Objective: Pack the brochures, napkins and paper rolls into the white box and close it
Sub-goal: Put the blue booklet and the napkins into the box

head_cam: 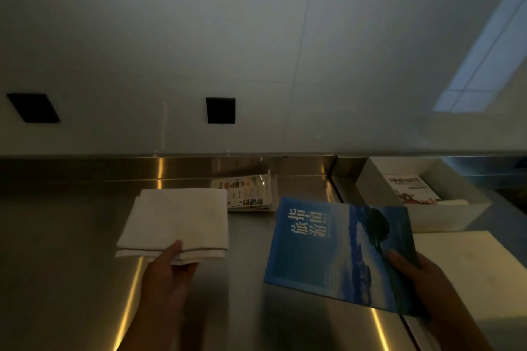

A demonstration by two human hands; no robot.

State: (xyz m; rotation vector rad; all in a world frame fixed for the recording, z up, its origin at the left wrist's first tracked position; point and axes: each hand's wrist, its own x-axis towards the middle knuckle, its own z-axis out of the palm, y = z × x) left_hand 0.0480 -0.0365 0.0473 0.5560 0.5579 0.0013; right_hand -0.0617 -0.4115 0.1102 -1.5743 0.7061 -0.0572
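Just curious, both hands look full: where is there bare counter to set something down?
Widest bare counter lies left of the napkin in the left hand. A narrower strip runs between napkin and blue brochure in the right hand. Crowded rightward: white box, white board; brochure stack behind.

I counted three brochures: a blue brochure (328,248), a leaflet (248,191) at the bench's (71,222) back edge, a boxed brochure (410,188) inside one white box (445,216); one folded napkin (176,219).

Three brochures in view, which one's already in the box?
The white-covered brochure lying in the white box, far right. The blue brochure is held by the right hand; the picture-grid brochure lies on the counter.
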